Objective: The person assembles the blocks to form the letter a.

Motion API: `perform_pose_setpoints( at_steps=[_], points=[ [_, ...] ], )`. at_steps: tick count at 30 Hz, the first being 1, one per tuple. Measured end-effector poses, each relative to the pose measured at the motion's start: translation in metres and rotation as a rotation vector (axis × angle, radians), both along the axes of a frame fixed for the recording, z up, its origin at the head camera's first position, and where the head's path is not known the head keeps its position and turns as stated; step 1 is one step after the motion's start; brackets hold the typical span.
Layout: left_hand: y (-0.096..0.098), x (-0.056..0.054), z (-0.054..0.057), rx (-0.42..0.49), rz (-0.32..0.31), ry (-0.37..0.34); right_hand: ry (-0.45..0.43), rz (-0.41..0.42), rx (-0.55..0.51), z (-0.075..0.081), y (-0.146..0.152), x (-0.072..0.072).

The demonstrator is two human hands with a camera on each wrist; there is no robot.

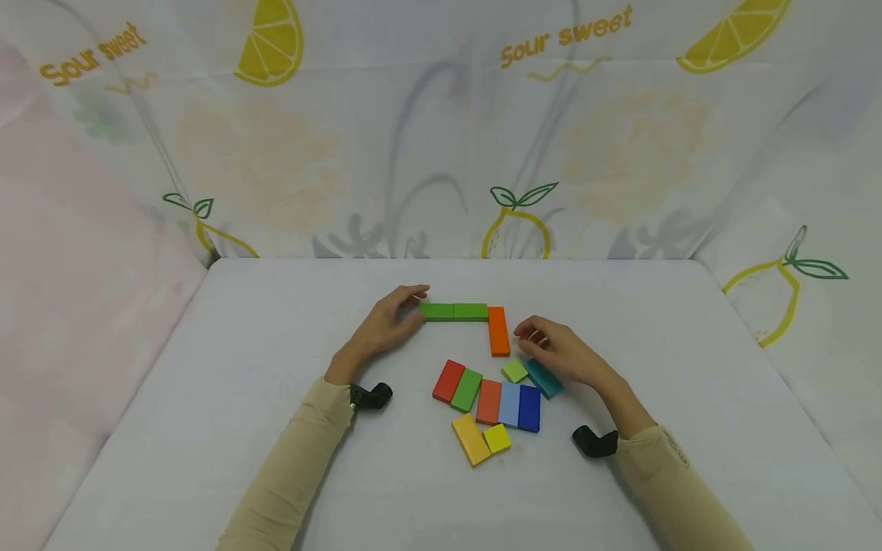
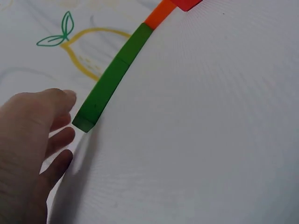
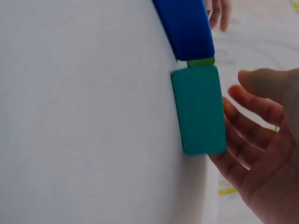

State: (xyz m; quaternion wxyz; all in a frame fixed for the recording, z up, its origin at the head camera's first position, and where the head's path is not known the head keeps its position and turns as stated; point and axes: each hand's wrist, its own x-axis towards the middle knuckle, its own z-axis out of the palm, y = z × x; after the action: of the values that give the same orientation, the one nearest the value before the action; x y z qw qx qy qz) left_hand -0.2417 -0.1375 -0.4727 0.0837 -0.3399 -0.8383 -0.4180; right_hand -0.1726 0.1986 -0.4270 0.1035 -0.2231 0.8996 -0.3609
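Two green blocks (image 1: 454, 312) lie end to end in a row, and an orange block (image 1: 499, 332) meets their right end at a corner. My left hand (image 1: 386, 323) is beside the row's left end, fingers relaxed and gripping nothing. In the left wrist view, thumb and fingers stand around the near end of the green block (image 2: 96, 100); contact is hard to tell. My right hand (image 1: 561, 353) hovers loosely curled between the orange block and a teal block (image 1: 544, 378). The right wrist view shows its fingers partly behind the teal block (image 3: 198, 109), holding nothing.
Nearer me lie a light green cube (image 1: 514, 371), a red block (image 1: 449, 380), a green block (image 1: 466, 390), coral (image 1: 488, 402), light blue (image 1: 508, 405) and dark blue (image 1: 529, 409) blocks, a yellow-orange block (image 1: 472, 440) and a yellow cube (image 1: 498, 439). Printed cloth surrounds the white table (image 1: 276, 306).
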Motion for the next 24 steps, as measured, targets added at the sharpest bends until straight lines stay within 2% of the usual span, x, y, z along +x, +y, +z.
perform_pose_setpoints(
  at_steps=[4,6,8,10,14,17,20,24],
  points=[
    [0.004,0.005,0.010,0.037,0.034,0.081,0.051,0.121,0.031,0.004,0.006,0.010],
    [0.009,0.014,0.018,0.030,0.019,0.114,0.096,0.183,0.055,0.007,0.006,0.014],
    [0.015,0.027,0.024,-0.001,-0.028,0.117,0.139,0.224,0.081,0.010,0.005,0.016],
    [0.021,0.044,0.028,-0.062,-0.102,0.100,0.164,0.247,0.108,0.013,0.002,0.017],
    [0.031,0.083,0.031,-0.247,-0.249,0.035,0.183,0.278,0.171,0.014,-0.004,0.017],
    [0.037,0.107,0.031,-0.386,-0.332,-0.007,0.208,0.290,0.206,0.013,-0.005,0.017],
    [0.043,0.122,0.030,-0.480,-0.372,-0.012,0.229,0.285,0.208,0.011,-0.005,0.019],
    [0.048,0.132,0.027,-0.546,-0.368,0.012,0.216,0.272,0.196,0.010,-0.005,0.021]
  ],
)
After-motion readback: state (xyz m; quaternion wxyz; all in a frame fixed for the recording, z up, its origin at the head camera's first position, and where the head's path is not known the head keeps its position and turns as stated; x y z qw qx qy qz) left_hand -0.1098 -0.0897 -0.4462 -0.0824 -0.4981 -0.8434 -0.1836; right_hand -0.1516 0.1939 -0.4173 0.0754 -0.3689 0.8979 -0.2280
